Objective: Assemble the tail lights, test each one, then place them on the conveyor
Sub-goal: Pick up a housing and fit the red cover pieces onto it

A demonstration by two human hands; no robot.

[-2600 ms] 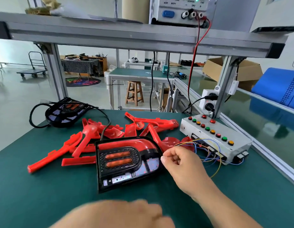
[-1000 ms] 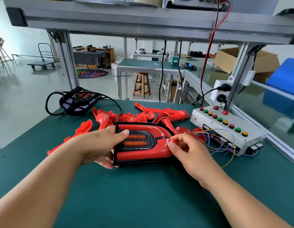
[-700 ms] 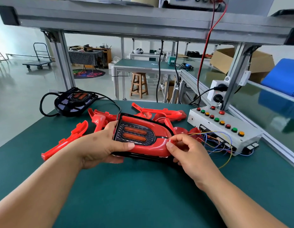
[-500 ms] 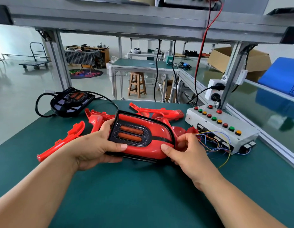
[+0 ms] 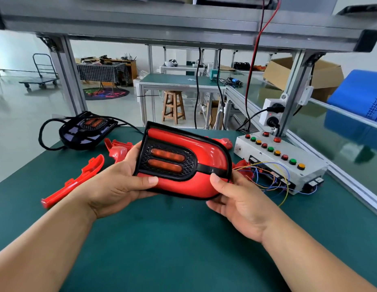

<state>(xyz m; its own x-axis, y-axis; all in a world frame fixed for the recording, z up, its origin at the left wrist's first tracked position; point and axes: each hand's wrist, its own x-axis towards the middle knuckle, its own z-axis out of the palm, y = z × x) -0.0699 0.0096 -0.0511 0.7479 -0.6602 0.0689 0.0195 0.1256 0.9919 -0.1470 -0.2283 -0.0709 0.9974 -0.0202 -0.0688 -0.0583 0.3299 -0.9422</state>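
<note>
**Above the green bench mat, a tail light in both my hands**

Above the bench mat (image 5: pixel 183 239) I hold the assembled tail light (image 5: pixel 183 163) clear of the surface, tilted with its face toward me. My left hand (image 5: pixel 118 186) grips the grille end, thumb on the lower lens edge. My right hand (image 5: pixel 240 201) grips the rounded end, thumb on top, fingers underneath.

The red lens is glossy and I hold it mostly by thumb pressure, so I judge a slip likely if I loosen either grip. I also cannot tell whether the lens is fully seated in its black frame; if not, it could pop off. The loose coloured wires (image 5: pixel 274 178) of the button test box (image 5: pixel 267 161) lie just beside my right knuckles and could snag them.

Spare red lens parts (image 5: pixel 76 182) and a second black housing (image 5: pixel 88 131) crowd the far left. Toward me the mat gives open room. Rightward, a rail and an aluminium upright (image 5: pixel 293 93) border what I take for the conveyor (image 5: pixel 341 148), so the light must go over that edge.
</note>
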